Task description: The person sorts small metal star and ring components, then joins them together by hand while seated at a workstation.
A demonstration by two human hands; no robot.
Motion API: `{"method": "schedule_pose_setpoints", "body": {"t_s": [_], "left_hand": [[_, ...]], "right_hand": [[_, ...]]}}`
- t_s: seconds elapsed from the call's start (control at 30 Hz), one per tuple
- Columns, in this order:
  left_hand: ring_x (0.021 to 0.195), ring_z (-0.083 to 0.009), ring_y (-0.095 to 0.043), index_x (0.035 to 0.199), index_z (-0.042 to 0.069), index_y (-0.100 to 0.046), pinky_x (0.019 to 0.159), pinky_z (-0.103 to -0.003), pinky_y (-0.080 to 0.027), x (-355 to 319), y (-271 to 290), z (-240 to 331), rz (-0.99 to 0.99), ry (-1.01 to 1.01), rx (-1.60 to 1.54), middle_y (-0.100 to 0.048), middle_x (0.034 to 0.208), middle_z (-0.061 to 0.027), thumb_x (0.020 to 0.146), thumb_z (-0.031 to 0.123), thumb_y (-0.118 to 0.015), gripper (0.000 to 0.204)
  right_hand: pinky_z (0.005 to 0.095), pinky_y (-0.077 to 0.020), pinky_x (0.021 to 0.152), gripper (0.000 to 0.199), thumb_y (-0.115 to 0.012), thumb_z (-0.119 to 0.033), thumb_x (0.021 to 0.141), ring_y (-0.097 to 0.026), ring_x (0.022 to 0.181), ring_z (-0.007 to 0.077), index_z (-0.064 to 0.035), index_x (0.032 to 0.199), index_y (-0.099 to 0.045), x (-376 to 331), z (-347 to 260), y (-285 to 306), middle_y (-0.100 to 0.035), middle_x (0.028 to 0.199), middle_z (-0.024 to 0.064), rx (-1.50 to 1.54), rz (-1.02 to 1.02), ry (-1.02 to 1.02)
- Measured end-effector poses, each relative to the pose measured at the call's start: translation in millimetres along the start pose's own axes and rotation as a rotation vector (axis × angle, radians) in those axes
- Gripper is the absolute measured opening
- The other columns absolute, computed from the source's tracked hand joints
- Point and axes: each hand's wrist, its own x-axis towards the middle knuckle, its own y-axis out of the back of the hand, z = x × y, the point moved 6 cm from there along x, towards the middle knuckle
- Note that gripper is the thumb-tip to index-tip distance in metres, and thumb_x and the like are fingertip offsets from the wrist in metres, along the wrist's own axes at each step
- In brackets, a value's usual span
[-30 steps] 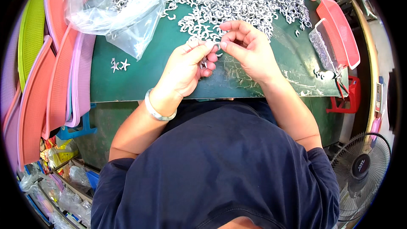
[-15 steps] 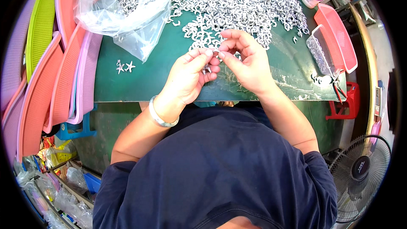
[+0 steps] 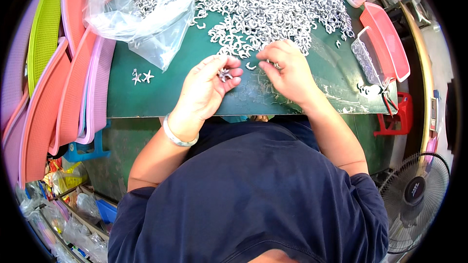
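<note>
We cradle small silver pieces [image 3: 224, 74] in our left hand [image 3: 204, 82], fingers half curled around them; our right hand [image 3: 292, 75] is loosely bent, and we cannot tell whether it grips anything. Between them, nearer the right, one curved piece [image 3: 250, 66] lies on the green table [image 3: 156, 92], long axis roughly hand to hand; beyond, we see a heap [image 3: 273, 9].

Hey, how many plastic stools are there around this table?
I can see 2: a blue stool at the left, beside the stacked baskets, and a red stool at the right, near the table's corner. Others may be hidden underneath.
</note>
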Motion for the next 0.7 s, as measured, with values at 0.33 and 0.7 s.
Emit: {"method": "schedule_pose_setpoints", "body": {"t_s": [0.33, 0.7], "left_hand": [[0.071, -0.0123, -0.055, 0.098, 0.002, -0.058, 0.062, -0.023, -0.046, -3, 11, 3, 0.053, 0.009, 0.148, -0.058, 0.083, -0.0044, 0.088, 0.012, -0.051, 0.016], [0.074, -0.0130, -0.058, 0.094, 0.004, -0.056, 0.065, -0.025, -0.049, 2, -2, -5, -0.049, 0.026, 0.140, -0.061, 0.087, -0.0064, 0.088, 0.012, -0.054, 0.011]], "right_hand": [[0.0346, -0.0351, 0.079, 0.009, -0.066, -0.013, 0.069, -0.048, 0.086, 0.0206, -0.0101, 0.077, -0.065, 0, -5, -29, -0.053, 0.080, 0.0010, -0.215, -0.140, 0.072], [0.0339, -0.0449, 0.069, 0.008, -0.060, -0.008, 0.080, -0.057, 0.074, 0.0257, -0.0011, 0.081, -0.063, 13, -3, -14, -0.059, 0.078, 0.0099, 0.498, -0.030, -0.132]]}}
